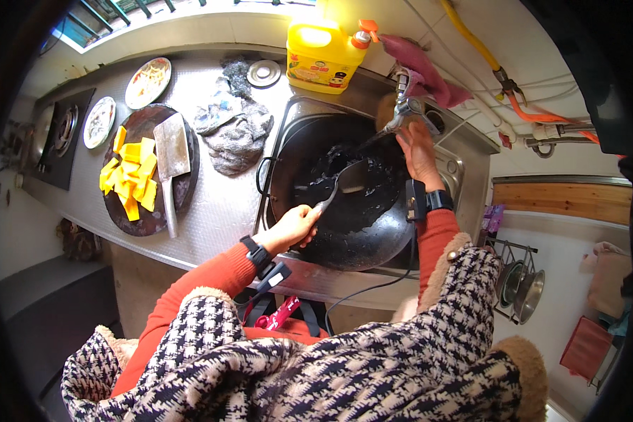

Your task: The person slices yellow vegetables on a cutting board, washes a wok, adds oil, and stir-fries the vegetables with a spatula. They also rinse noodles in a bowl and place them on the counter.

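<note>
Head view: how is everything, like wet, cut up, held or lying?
Black round metal wok, wet inside
Grey metal spatula, gripped by left hand
Silver metal tap, right hand against it, flow unclear
Yellow plastic jug, upright
Orange-yellow chunks, cut, heaped
Broad metal cleaver, lying flat
Grey cloth, crumpled
Larger white plate, bearing food

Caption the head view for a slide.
Left hand holding a spatula over a wok, right hand at the tap; cleaver and yellow chunks on a board.

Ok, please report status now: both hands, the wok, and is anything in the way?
Left hand gripping spatula, blade inside wok. Right hand at faucet. Wok at sink, wet inside. Wrist cable hanging by wok's near rim.
</note>
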Available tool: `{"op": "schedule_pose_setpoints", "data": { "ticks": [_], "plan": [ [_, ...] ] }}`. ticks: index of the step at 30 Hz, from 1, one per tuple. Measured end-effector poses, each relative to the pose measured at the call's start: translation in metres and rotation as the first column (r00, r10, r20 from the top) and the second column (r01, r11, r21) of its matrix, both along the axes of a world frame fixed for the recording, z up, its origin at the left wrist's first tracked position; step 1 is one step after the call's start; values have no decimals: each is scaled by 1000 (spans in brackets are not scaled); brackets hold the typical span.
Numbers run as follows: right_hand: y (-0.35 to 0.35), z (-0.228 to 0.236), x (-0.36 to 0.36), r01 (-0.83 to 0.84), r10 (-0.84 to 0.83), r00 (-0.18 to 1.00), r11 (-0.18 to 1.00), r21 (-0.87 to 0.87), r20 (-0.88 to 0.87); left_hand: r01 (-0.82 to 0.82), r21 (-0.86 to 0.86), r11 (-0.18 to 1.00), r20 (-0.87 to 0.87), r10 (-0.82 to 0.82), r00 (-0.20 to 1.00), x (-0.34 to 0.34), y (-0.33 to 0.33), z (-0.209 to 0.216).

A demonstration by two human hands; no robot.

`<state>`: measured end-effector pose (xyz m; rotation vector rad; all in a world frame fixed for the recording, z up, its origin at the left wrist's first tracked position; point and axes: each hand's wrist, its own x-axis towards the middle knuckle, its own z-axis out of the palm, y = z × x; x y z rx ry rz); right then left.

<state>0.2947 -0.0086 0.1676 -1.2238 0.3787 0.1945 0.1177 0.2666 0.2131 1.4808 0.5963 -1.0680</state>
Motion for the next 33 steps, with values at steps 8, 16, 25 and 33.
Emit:
{"op": "schedule_pose_setpoints", "data": {
  "ticks": [8,16,25,33],
  "plan": [
    [-21,29,-29,-68,71,997,991,-117,18,324,8,946,-158,-319,934,30,1,-52],
    [-7,129,-41,62,155,900,878,-474,406,571,594,566,160,-780,606,75,-26,-102],
    [23,148,-68,62,298,855,754,-654,424,109,-32,994,450,-83,889,147,-69,-53],
    [-29,55,-92,126,41,986,449,-885,162,548,605,577,247,-791,560,62,-24,-41]
  ]
}}
